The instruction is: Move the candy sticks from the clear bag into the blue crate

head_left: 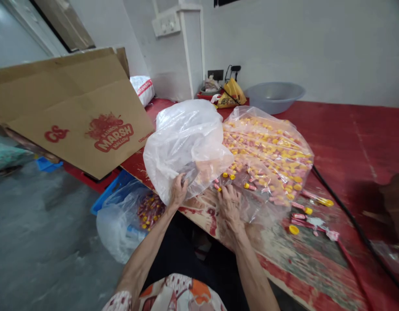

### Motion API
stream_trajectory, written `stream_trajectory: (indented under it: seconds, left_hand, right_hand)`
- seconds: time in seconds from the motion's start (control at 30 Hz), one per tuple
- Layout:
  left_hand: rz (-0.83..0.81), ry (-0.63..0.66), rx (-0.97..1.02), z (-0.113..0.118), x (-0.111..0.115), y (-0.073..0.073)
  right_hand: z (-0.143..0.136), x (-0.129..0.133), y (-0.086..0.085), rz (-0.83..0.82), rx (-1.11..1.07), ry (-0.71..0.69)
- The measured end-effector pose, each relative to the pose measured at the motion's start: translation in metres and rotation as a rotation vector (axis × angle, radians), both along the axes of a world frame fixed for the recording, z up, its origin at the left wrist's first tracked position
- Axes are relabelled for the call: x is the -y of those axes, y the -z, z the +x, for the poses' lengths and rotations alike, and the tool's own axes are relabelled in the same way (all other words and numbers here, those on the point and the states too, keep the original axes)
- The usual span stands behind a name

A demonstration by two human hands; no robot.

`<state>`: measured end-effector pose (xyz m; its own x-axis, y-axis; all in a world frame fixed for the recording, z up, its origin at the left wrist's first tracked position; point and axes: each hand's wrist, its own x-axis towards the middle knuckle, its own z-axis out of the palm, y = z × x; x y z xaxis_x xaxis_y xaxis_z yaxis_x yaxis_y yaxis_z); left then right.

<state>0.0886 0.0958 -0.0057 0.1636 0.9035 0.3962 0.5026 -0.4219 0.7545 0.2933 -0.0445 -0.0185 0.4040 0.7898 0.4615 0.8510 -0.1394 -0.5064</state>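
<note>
My left hand (179,191) is closed on the near edge of a large white plastic bag (186,138), which stands puffed up at the table's front edge. To its right, a clear plastic bag (267,151) lies on its side, full of small pink tubes with yellow caps. Several of these tubes spill out at the bag's mouth. There my right hand (230,205) rests low over the table with its fingers bent together. One yellow-capped tube (218,187) is at its thumb-side fingertips; the undersides of the fingers are hidden.
A printed cardboard box (98,116) tilts at the left. Below it, a blue crate (108,190) holds a plastic bag with more tubes. On the red table (342,129) are a basin (275,95), a yellow bag (232,93), a black cable (348,216) and loose caps and wrappers at the right.
</note>
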Motion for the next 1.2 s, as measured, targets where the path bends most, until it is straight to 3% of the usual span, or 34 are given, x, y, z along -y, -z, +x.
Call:
stream_trajectory:
  seconds: [0.13, 0.3, 0.4, 0.53, 0.73, 0.87, 0.97, 1.2]
  left_hand:
    - [-0.116, 0.040, 0.123, -0.005, 0.014, -0.022]
    - [-0.325, 0.334, 0.110, 0.011, 0.027, -0.049]
    - [-0.402, 0.424, 0.106, 0.022, 0.031, -0.053]
    - [-0.348, 0.477, -0.014, 0.031, 0.035, -0.049]
    - [-0.081, 0.542, -0.309, 0.048, 0.046, -0.042]
    - [0.018, 0.640, -0.498, 0.064, 0.047, -0.045]
    - [-0.016, 0.681, -0.516, 0.070, 0.042, -0.051]
    - [-0.272, 0.607, -0.317, 0.062, 0.038, -0.055]
  right_hand:
    - [0.005, -0.002, -0.007, 0.001, -0.178, -0.050]
    - [0.010, -0.001, -0.025, 0.050, -0.480, -0.318]
    - [0.009, 0.000, -0.030, 0.015, -0.535, -0.429]
    - [0.006, 0.001, -0.024, -0.036, -0.495, -0.439]
    - [0.018, 0.003, -0.014, 0.103, -0.443, -0.260]
    - [0.040, 0.007, -0.012, 0.235, -0.378, 0.071]
    - [0.053, 0.011, -0.007, 0.176, -0.276, 0.273]
    - [0.068, 0.013, 0.006, -0.067, -0.127, 0.294]
